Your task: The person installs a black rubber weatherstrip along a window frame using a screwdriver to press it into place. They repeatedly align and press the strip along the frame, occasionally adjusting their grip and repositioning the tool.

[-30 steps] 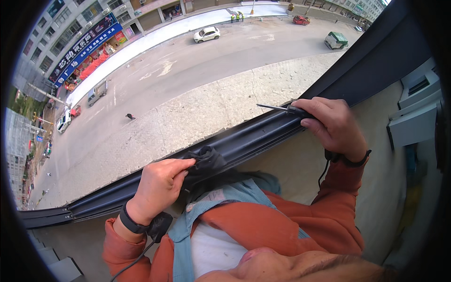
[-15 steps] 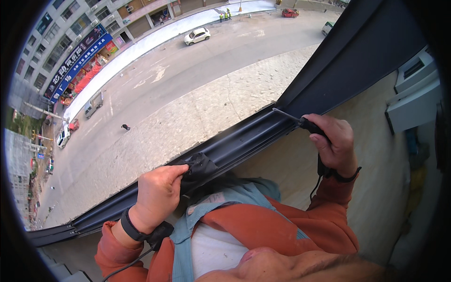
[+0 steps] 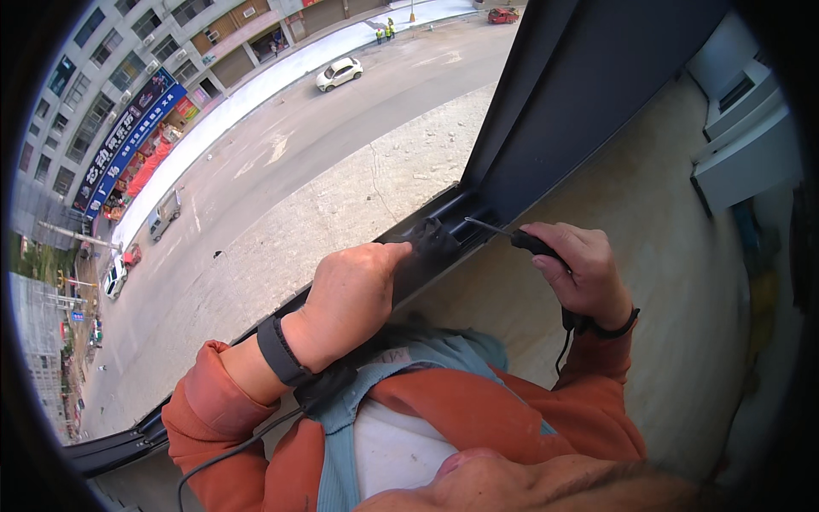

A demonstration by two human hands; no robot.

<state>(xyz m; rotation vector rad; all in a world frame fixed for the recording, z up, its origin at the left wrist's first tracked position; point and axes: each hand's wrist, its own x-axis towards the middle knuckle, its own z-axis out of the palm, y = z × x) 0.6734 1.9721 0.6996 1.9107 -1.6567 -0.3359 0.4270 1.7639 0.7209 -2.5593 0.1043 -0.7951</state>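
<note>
The right hand [image 3: 580,273] is clamped on a screwdriver's [image 3: 512,237] black handle, tip near the corner of the window frame [image 3: 444,230]. The left hand [image 3: 354,294] pinches a small black fitting [image 3: 435,239] on the lower rail. Both look light, stiff and easily dropped outside.

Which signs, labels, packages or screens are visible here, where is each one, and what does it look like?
Blue shop sign: long blue band with pale characters, on the building front across the street, upper left.
Red shop signs: shorter red and orange panels just below the blue one.
Small blue street sign: tiny blue plate at the far left edge.
No packages or screens are visible near the left hand or right hand.
</note>
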